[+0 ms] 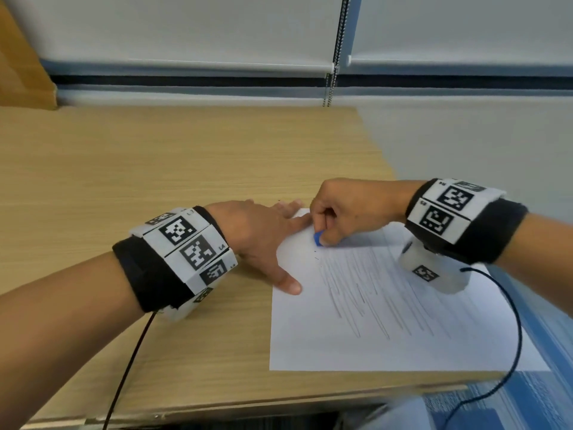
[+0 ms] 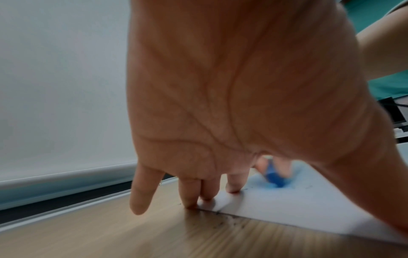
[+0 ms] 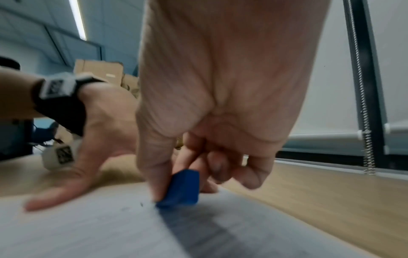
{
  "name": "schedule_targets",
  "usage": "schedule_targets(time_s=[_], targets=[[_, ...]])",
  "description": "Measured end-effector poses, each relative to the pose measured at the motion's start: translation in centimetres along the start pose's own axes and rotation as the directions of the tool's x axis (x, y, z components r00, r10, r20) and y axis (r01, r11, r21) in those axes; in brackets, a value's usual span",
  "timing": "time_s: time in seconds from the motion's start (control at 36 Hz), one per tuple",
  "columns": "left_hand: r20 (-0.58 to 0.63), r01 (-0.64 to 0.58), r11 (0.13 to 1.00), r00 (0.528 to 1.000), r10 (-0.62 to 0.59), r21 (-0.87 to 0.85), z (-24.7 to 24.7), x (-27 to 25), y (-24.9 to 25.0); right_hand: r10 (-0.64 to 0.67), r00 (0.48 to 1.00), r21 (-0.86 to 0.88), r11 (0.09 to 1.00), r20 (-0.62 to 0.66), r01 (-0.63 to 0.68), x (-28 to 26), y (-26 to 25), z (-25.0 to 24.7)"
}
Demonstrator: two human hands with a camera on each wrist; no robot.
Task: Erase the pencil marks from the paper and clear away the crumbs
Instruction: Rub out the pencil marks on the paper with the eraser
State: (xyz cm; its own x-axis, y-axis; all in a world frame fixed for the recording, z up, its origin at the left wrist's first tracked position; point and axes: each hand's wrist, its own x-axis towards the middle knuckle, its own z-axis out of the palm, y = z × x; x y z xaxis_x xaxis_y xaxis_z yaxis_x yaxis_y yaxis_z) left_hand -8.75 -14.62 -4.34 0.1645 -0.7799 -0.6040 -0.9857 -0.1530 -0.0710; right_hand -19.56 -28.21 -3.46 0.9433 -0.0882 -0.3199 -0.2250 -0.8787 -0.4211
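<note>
The work looks to be in its early part. The paper (image 1: pixel 387 321) lies on the desk (image 1: pixel 155 166), close to its near right corner, and most of the sheet is covered with long slanted pencil marks (image 1: pixel 372 299). Only the far left corner of the sheet seems clean, and this is where the eraser (image 1: pixel 317 238) touches now. A few dark crumbs (image 2: pixel 229 220) lie on the wood just beside the paper's edge, and some specks sit on the sheet near the eraser. So, in my judgement, nearly all the erasing and all the clearing of crumbs are left.

The right hand (image 1: pixel 350 209) pinches the eraser between thumb and forefinger, with the other fingers curled under. The left hand (image 1: pixel 263 234) is spread flat; its fingertips (image 2: pixel 233 189) press the paper's far corner and the thumb holds the left edge.

The eraser is a small blue block with soft, rounded edges, probably rubber. The paper is thin, white and smooth, and it lifts a little at the pressed corner. The desk has a pale wood-grain surface, matte and flat. The wrist views are blurred, so I cannot count the crumbs.
</note>
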Motion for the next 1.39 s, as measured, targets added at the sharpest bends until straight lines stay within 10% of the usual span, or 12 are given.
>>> schedule_targets(time_s=[0.08,0.22,0.42,0.58,0.75,0.92,1.06,1.22,1.39], targets=[[0.009,0.015,1.000,1.000,-0.015,0.001,0.0,-0.1,0.0,0.022,0.996,0.008,1.000,-0.081,-0.021,0.2,0.4,0.2],[0.020,0.017,1.000,1.000,-0.018,0.019,-0.2,-0.1,0.2,-0.018,0.989,0.084,0.996,0.146,0.005,-0.8,-0.5,0.7],[0.015,0.047,0.998,0.999,-0.048,0.032,0.1,0.1,0.0,0.075,0.978,0.003,0.997,-0.196,-0.076,0.8,1.4,-0.2],[0.010,0.046,0.999,0.999,-0.046,0.025,0.0,0.2,0.1,0.021,0.999,0.064,0.998,0.046,-0.024,0.2,0.2,0.1],[0.013,0.043,0.999,0.999,-0.043,0.012,0.2,0.3,-0.2,0.070,0.984,-0.028,0.997,-0.161,-0.076,1.5,0.8,-0.6],[0.005,0.032,0.999,0.999,-0.032,0.000,0.1,0.3,-0.1,0.001,0.987,0.040,0.999,0.163,-0.007,-0.1,-0.7,0.2],[0.010,0.042,0.999,0.999,-0.042,0.018,0.2,0.4,-0.2,0.058,0.995,0.068,0.996,-0.084,-0.053,0.2,0.7,0.1],[0.009,0.034,0.999,0.999,-0.034,0.024,0.1,0.4,-0.1,0.020,0.991,0.081,0.996,0.134,-0.031,-0.9,-0.3,0.7],[0.016,0.052,0.998,0.998,-0.052,0.029,0.0,0.2,0.0,0.077,0.991,-0.048,0.995,-0.106,-0.083,0.6,0.9,-0.5]])
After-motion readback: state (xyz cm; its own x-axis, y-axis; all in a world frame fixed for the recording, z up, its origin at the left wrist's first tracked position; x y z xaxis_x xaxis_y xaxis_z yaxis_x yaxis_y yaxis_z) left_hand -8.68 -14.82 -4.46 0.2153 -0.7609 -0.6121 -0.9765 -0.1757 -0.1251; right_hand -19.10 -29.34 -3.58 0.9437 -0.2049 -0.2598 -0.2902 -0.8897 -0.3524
